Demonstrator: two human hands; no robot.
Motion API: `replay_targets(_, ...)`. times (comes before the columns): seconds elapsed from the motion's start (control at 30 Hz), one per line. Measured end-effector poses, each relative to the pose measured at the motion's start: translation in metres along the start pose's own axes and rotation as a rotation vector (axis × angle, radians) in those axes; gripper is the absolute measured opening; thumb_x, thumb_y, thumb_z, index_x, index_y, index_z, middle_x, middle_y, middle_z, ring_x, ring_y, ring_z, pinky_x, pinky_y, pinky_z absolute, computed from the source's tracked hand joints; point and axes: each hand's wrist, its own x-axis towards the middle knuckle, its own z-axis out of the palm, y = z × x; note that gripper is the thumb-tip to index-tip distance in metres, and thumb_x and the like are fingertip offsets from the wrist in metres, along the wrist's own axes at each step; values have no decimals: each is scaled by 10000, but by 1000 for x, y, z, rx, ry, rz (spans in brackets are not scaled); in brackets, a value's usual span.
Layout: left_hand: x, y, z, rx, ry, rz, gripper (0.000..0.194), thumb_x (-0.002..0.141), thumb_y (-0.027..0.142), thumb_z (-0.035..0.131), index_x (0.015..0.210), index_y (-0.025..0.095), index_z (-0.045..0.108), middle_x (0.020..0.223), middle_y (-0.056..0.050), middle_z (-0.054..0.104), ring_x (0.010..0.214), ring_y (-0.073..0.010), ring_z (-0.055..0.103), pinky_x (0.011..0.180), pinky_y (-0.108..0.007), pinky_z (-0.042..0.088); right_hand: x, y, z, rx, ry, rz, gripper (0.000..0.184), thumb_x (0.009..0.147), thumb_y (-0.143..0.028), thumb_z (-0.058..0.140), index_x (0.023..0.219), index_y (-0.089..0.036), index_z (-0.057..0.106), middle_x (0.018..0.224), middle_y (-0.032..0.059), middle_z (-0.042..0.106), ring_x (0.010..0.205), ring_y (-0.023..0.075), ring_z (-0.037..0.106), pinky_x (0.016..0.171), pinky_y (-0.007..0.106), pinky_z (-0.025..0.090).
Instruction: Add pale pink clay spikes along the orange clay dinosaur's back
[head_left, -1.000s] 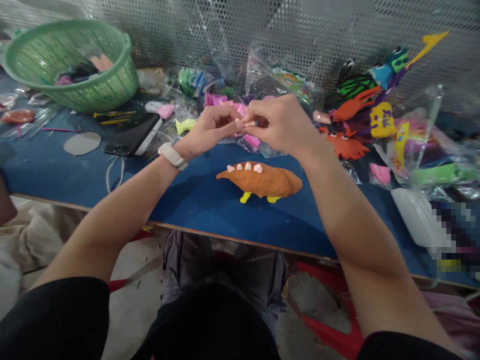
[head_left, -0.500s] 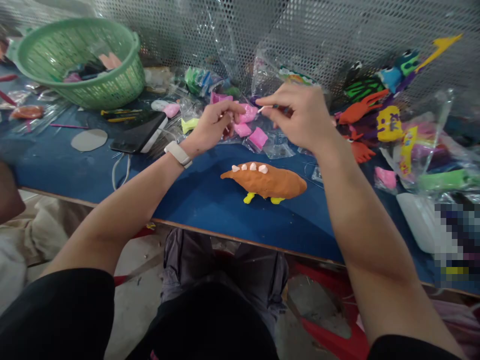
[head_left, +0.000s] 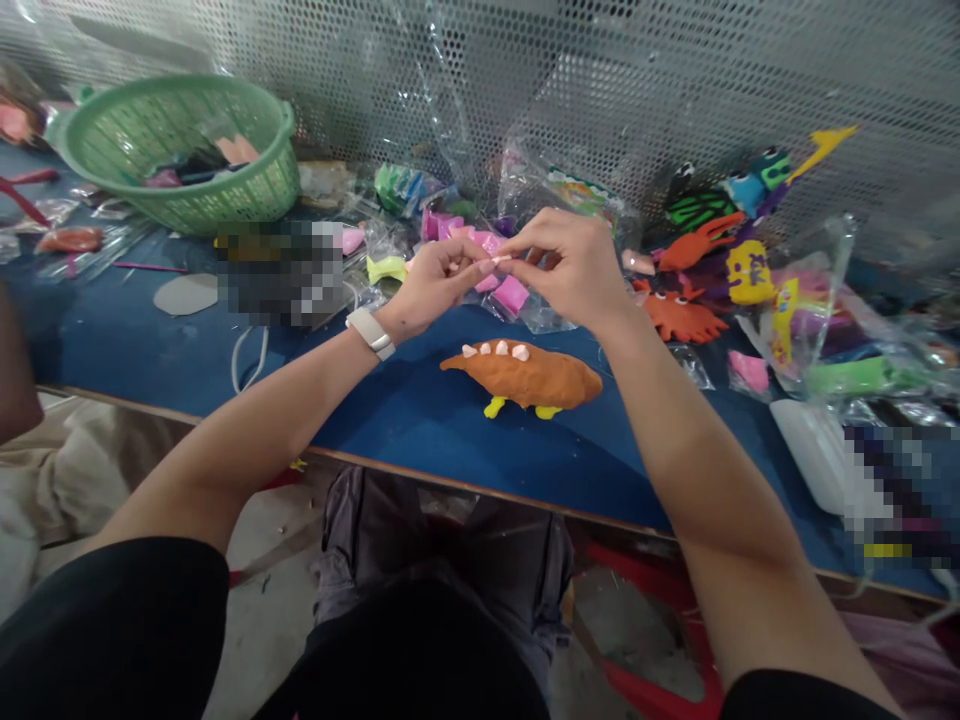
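Note:
Over the back of the table my left hand (head_left: 435,280) and my right hand (head_left: 566,262) meet at the fingertips. Both pinch a small piece of pale pink clay (head_left: 498,260), mostly covered by the fingers. Nearer to me lies a brown-orange clay animal figure (head_left: 532,378), with a tapered end to the left. Several pale pink clay bumps (head_left: 501,348) run along its upper edge, and yellow clay feet (head_left: 495,407) stick out below. Just behind my hands are packets of pink clay (head_left: 511,296) in clear plastic.
A green basket (head_left: 289,150) stands at the back left, before a perforated metal panel (head_left: 360,80). A grey disc (head_left: 185,295) and a white cable (head_left: 247,365) lie left. Orange clay crab (head_left: 682,315), yellow clay piece (head_left: 750,272) and a white container (head_left: 806,450) are right.
My right hand has moved left and down, bringing the pale clay to my left fingertips. The left fingers now close on it too. The view has shifted slightly; the clay figure stays put.

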Motion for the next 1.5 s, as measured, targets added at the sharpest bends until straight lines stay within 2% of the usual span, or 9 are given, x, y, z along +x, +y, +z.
replay_targets(0.1,1,-1,1,-103,-18,-40,612,831,828,825,899,254,622,585,96,364,488,-82,317,482,-274,293,-2,-6,0,2,-12,8,350,941,-638,828,1070,-314,855,1133,79,796,934,281,747,803,458,638)
replay_targets(0.23,1,0,1,-192,-46,-67,677,739,833,895,906,247,600,641,94,430,492,-59,329,458,-263,284,-3,-10,3,-38,-65,-19,261,972,-553,813,1133,-352,852,1220,60,797,966,270,749,827,452,641)
replay_targets(0.4,-1,2,5,-281,-52,-100,654,685,748,983,870,209,661,628,99,458,485,-28,321,450,-235,265,-2,-11,7,-146,-74,-124,159,1036,-404,727,1108,-349,858,1213,55,778,1106,308,742,962,503,626)
replay_targets(0.57,-1,5,6,-339,-40,-97,616,646,676,1035,896,185,760,576,109,458,449,-12,331,433,-214,259,-2,2,10,-228,-9,-217,249,1090,-443,639,1102,-314,852,1171,61,761,1035,272,749,921,457,621)
replay_targets(0.8,-3,20,4,-384,-44,-106,508,745,605,1010,879,158,809,547,104,441,437,-11,309,436,-218,218,-4,6,14,-273,115,-259,368,1092,-594,629,1139,-275,806,1142,59,784,799,190,718,778,385,617)
replay_targets(1.0,-2,19,4,-410,-7,-98,513,714,590,1032,901,158,830,553,101,459,440,-10,314,437,-222,216,-3,8,13,-293,130,-297,323,1112,-553,616,1132,-312,830,1120,43,800,923,216,746,836,402,627)
replay_targets(1.17,-2,22,3,-501,-23,-121,489,727,580,1029,923,175,837,548,121,358,455,-15,270,452,-200,213,-1,3,12,-243,131,-287,298,1119,-508,621,1228,-319,825,1145,45,787,927,211,750,837,417,656)
replay_targets(1.33,-3,23,4,-508,-33,-155,494,693,571,1050,852,171,809,536,118,368,456,-15,252,446,-189,221,-2,5,14,-200,57,-286,281,1090,-498,685,1281,-334,813,1194,46,757,882,207,744,831,460,678)
replay_targets(1.5,-5,23,7,-513,-83,-188,508,687,556,1058,901,166,812,529,122,373,445,-21,251,439,-199,206,-2,7,13,-222,23,-305,260,1120,-450,632,1264,-354,827,1134,49,721,978,242,741,904,502,661)
